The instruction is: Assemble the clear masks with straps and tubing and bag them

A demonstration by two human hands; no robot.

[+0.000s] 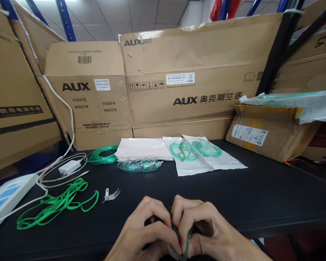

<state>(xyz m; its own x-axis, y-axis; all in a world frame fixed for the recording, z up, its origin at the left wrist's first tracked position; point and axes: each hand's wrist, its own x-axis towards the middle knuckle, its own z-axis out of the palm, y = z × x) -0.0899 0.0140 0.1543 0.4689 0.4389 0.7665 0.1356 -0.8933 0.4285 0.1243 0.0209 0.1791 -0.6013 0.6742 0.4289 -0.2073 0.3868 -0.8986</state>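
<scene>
At the front edge of the black table, my left hand (149, 232) and my right hand (199, 228) meet, fingers bent and pinching. Between them is a curved, translucent green plastic piece (185, 250), mostly hidden by my fingers; its kind is unclear. Small metal strips (112, 195) lie left of my hands. Farther left spreads a loose bundle of green elastic straps (59, 204). Beyond my hands, clear green oxygen masks (139, 165) lie in a row before a stack of white pouches (143, 148). Coiled green tubing (101, 155) sits beside them.
Two packed pouches with masks and tubing (183, 154) lie at the back. A white power strip (9, 199), cables and a white adapter (70, 167) take up the left side. Large cardboard boxes (201, 61) wall the back; a smaller carton (271, 132) stands at right.
</scene>
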